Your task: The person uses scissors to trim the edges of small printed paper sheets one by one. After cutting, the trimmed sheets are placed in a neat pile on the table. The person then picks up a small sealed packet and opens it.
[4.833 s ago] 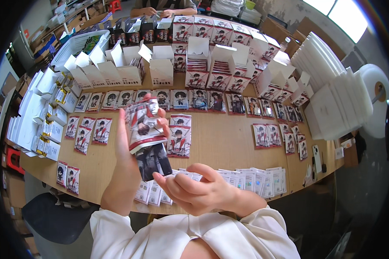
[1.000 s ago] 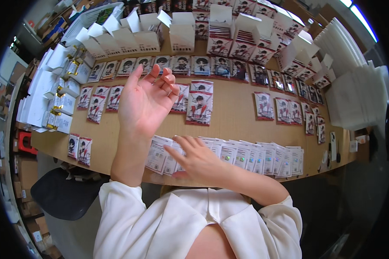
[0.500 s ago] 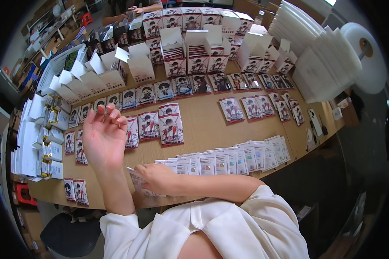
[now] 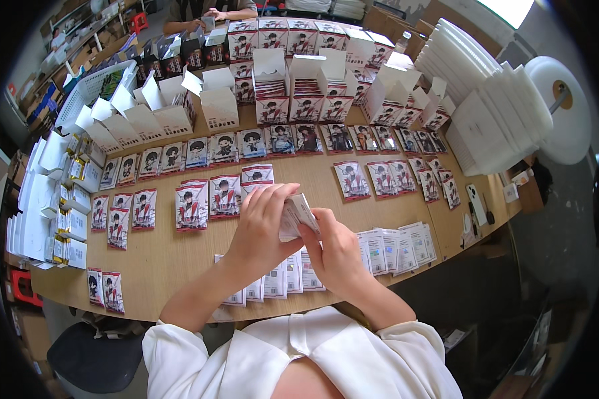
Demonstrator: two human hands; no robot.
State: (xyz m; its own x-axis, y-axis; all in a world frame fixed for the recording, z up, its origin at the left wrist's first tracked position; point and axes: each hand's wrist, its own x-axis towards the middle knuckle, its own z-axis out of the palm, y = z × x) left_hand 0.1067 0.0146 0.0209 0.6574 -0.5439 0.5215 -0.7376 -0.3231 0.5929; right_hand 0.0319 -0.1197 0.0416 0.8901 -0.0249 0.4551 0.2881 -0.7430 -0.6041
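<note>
Above the front half of the table my left hand [image 4: 263, 223] is closed around white card packets [image 4: 291, 223], which look like a small stack held tilted. From the other side my right hand [image 4: 337, 251] grips the same packets, thumb and fingers at their edge. How many there are, I cannot tell. Under and beside my hands runs an overlapping row of white card packets [image 4: 393, 249], printed backs up; my forearms and hands cover part of it. Just beyond my left hand lie red-and-white card packets [image 4: 192, 205] with a drawn figure, one partly hidden by my fingers.
Character packets [image 4: 223, 148] line the table's middle. Behind stand open cartons [image 4: 271, 86] filled with packets. Small white boxes [image 4: 73, 226] crowd the left edge; white plastic trays [image 4: 492, 113] are stacked at right, near a phone [image 4: 476, 204]. Another person's hands [image 4: 213, 14] show at the far side.
My left hand has come down from its raised, open pose and moved right onto the packets. My right hand has lifted from the row's left end, moving right and away from me with packets.
</note>
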